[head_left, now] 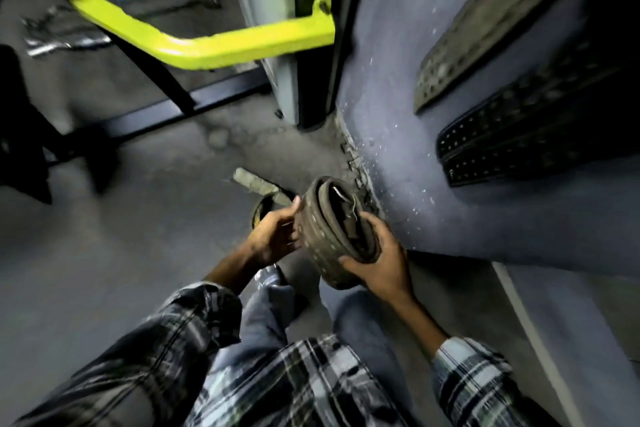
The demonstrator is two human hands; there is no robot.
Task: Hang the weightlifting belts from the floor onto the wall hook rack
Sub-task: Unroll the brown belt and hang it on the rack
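Head view
Rolled belt: a grey-brown weightlifting belt coiled into a tight roll, held off the floor between both hands, close to the foot of the wall. Metal buckle parts show inside the coil.
Right hand: grip closed around the lower right edge of the roll; thumb lies across the near rim, fingers curl behind it.
Left hand: grip on the left side of the roll; fingers bent against the outer wrap, thumb tip at its upper edge. Motion blur hides finer detail.
Second belt: a partly hidden loop on the floor, just beyond the left grip, behind the hand.
Hung belts: one grey belt and one black studded belt lie flat against the blue wall, well above and to the right of the right grip. Their hooks are out of view.
Yellow frame: a bent yellow bar of gym equipment, far beyond the left grip.
Person: plaid sleeves and blue jeans fill the lower frame beneath both grips.
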